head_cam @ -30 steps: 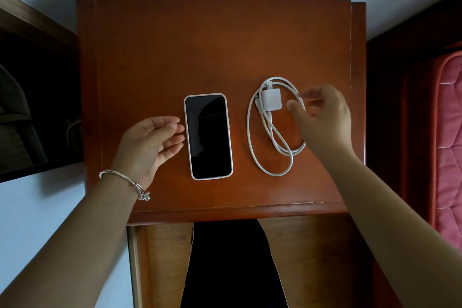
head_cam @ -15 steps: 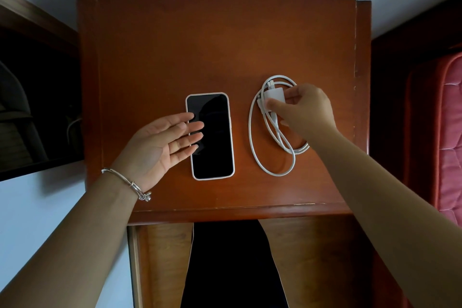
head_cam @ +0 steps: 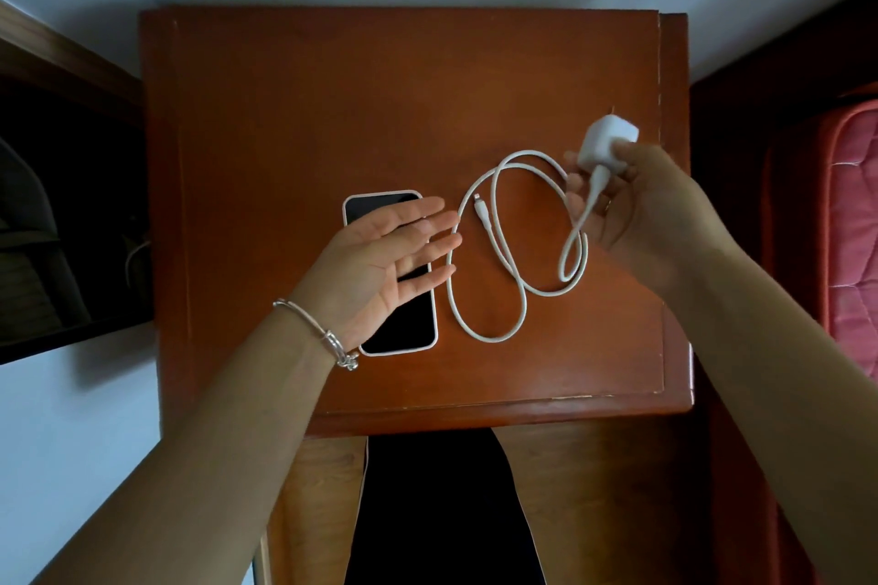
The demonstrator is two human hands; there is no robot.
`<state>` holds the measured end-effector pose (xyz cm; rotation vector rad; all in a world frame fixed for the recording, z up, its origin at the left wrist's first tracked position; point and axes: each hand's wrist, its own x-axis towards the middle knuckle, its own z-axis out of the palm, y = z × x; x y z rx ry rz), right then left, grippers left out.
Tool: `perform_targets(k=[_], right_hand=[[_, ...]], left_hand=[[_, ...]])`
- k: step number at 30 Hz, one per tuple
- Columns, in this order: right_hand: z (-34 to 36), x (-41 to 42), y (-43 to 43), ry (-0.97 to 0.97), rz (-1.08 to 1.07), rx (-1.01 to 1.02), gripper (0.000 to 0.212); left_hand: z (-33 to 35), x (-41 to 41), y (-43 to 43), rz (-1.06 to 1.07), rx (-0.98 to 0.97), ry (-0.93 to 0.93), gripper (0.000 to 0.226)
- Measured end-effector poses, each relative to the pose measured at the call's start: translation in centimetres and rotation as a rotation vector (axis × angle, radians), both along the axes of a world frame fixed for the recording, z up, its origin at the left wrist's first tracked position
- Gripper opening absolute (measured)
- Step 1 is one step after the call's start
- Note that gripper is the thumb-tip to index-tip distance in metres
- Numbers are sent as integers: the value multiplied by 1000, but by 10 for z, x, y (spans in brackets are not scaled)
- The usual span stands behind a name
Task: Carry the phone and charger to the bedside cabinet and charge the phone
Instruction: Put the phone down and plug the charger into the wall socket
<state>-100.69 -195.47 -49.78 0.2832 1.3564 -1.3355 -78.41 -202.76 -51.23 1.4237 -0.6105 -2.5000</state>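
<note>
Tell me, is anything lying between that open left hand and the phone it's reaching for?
Nothing visible does. The left hand is open, spread right above the phone, which lies flat on the cabinet. The cable lies off to the side; the right hand holds the plug.

Dim, warm indoor light; soft shadows at 9 o'clock, right hand [head_cam: 636, 209] motion-blurred, wide-angle bending at edges, faint sheen on tabletop [head_cam: 380, 109].
</note>
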Motion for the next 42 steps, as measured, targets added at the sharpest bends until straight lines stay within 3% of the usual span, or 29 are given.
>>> perform_targets(k=[3, 9, 14, 21, 24, 26, 29, 32, 35, 39, 42], right_hand=[[3, -9, 6, -15, -13, -13, 23], [1, -14, 16, -12, 8, -14, 21], [-3, -16, 25, -31, 28, -9, 27], [-6, -17, 30, -15, 63, -20, 33], [-8, -16, 31, 11, 103, -31, 32], [-8, -15, 31, 40, 124, -32, 34], [-8, -16, 31, 59, 126, -60, 39], [-3, -17, 31, 46, 121, -88, 42], [11, -16, 28, 23, 92, -117, 37], [50, -13, 21, 37, 112, -140, 32], [99, -13, 13, 72, 114, -158, 40]], left_hand=[[0, -17, 3, -46, -82, -42, 31], [-9, -50, 8, -248, -366, -420, 23], [-18, -68, 7, -345, -550, -628, 14], [-36, -84, 2, -498, -666, -834, 22], [-38, -90, 0, -594, -628, -894, 24], [-36, -91, 1, -590, -621, -890, 24], [-28, -81, 3, -392, -636, -761, 16], [-15, -65, -2, -176, -439, -545, 9], [3, -49, -5, -96, -317, -392, 10], [44, -37, -7, -28, -293, -354, 7], [93, -29, -12, 28, -298, -346, 10]])
